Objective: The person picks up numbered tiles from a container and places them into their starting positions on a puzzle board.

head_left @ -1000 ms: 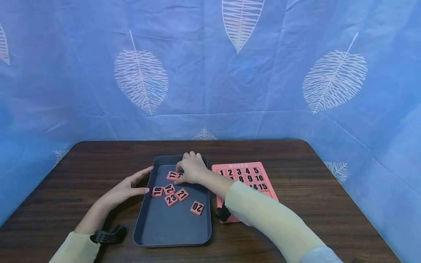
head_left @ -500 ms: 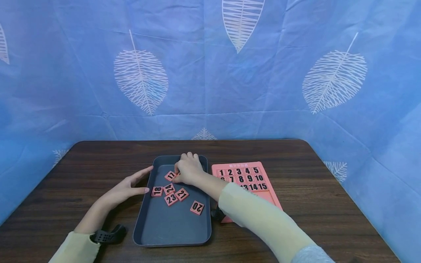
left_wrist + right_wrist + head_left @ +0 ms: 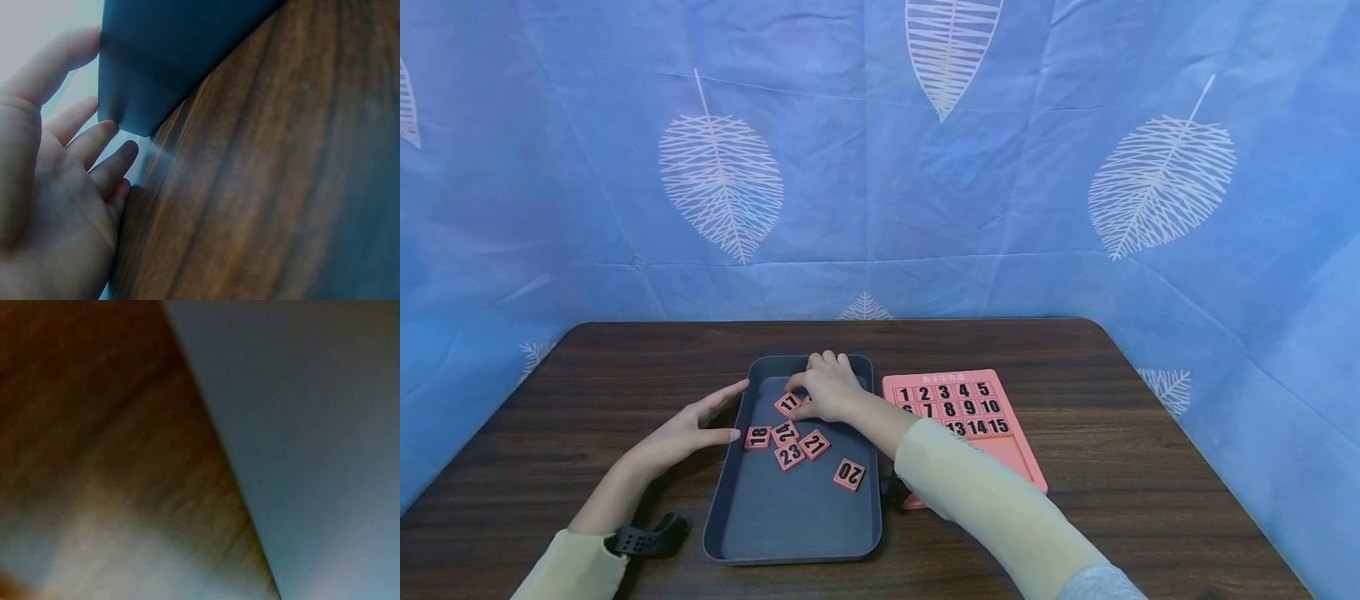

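Note:
Numbered pink tiles lie scattered in a dark grey tray (image 3: 797,525). My right hand (image 3: 831,393) reaches into its far half. Its index finger and thumb are spread about a tile marked 17 (image 3: 787,404); a sliver of another tile (image 3: 807,401) shows beneath the hand. Closer to me are tiles 18 (image 3: 757,437), 23 (image 3: 790,455), 21 (image 3: 814,444) and 20 (image 3: 849,474). My left hand (image 3: 688,429), fingers extended, touches the tray's left rim. In the left wrist view its fingertips meet the tray's side (image 3: 156,69). The right wrist view shows no fingers clearly.
Right of the tray lies a pink number board (image 3: 1011,454), with tiles in rows up to 15 at its far end. My right forearm (image 3: 985,492) crosses over part of it. Everything rests on a dark wooden table (image 3: 1135,467), with a blue leaf-patterned cloth (image 3: 865,167) behind.
The tile marked 17 has turned and shifted slightly toward the left. My right hand has moved a little left, its index finger now reaching farther out beside that tile. The left hand stays put.

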Demonstrator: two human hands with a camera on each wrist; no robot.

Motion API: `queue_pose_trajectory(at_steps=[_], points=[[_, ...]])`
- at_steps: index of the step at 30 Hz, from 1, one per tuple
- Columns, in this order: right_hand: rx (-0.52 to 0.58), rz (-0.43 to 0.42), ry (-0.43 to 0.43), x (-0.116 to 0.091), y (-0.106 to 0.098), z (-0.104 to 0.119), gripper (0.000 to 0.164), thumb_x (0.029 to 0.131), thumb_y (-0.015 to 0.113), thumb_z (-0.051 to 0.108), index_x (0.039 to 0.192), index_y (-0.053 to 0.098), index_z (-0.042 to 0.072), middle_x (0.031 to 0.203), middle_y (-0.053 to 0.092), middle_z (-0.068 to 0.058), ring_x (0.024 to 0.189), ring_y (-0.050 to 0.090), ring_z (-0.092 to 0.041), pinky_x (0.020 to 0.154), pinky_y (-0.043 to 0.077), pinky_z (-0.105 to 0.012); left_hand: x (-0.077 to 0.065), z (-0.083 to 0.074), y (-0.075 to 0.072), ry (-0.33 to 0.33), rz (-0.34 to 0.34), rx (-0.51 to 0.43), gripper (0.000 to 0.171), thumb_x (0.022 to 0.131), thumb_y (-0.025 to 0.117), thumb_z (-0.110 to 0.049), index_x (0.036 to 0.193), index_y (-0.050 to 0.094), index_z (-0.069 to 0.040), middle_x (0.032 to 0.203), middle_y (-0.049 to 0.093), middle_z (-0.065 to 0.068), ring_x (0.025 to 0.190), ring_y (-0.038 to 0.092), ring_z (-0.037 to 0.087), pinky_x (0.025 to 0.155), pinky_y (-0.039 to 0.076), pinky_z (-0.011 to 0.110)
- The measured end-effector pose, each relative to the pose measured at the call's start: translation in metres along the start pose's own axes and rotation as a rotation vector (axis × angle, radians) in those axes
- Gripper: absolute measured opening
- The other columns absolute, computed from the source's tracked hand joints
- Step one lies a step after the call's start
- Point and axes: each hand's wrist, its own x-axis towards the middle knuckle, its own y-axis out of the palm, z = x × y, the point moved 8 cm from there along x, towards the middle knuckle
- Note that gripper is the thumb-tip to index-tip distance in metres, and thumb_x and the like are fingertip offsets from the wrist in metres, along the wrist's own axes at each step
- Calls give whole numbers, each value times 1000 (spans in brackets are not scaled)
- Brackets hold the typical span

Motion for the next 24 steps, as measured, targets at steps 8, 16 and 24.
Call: queue_pose_trajectory(at_steps=[8,16,24], points=[[21,-64,-8,-4,-12,-3,35,79,69,57,107,70,37,99,46,5,87,36,-15,73,25,-31,0,0,0,-4,2,-1,71,94,63,-21,153,24,-16,156,16,19,140,7,47,100,16,72],[92,-198,-37,-34,-51,-10,34,77,73,56,101,73,33,103,46,4,92,36,-16,78,26,-35,-1,-1,1,-7,-7,5,72,93,64,-21,153,25,-14,155,19,20,140,10,47,101,16,71],[138,-307,-59,-91,-75,-32,31,73,77,53,96,74,31,95,39,6,88,32,-16,77,24,-37,-1,-2,1,-2,-4,13,72,93,64,-21,153,24,-15,155,18,20,140,9,46,101,17,71]])
